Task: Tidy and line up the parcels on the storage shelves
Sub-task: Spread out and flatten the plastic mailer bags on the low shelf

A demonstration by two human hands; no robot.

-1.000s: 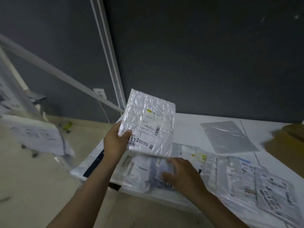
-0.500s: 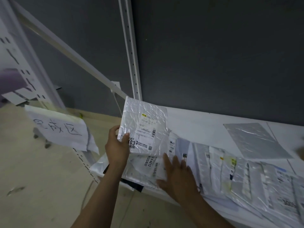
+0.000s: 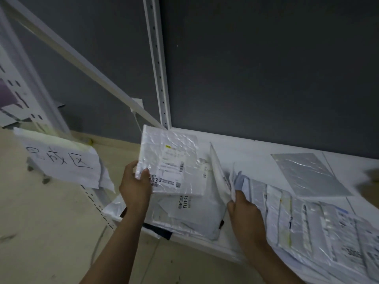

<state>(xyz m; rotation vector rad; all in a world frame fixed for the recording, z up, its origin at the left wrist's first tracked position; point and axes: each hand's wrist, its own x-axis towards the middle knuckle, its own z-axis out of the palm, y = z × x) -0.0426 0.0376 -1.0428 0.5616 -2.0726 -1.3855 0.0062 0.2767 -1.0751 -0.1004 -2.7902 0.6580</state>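
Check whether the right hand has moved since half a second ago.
Yes. The right hand has shifted rightward, away from the upright post toward the grey parcel, and now lifts edges of the overlapping parcels.

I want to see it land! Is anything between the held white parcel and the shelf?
Yes: flat parcels lie on the shelf right beneath the white parcel the left hand holds.
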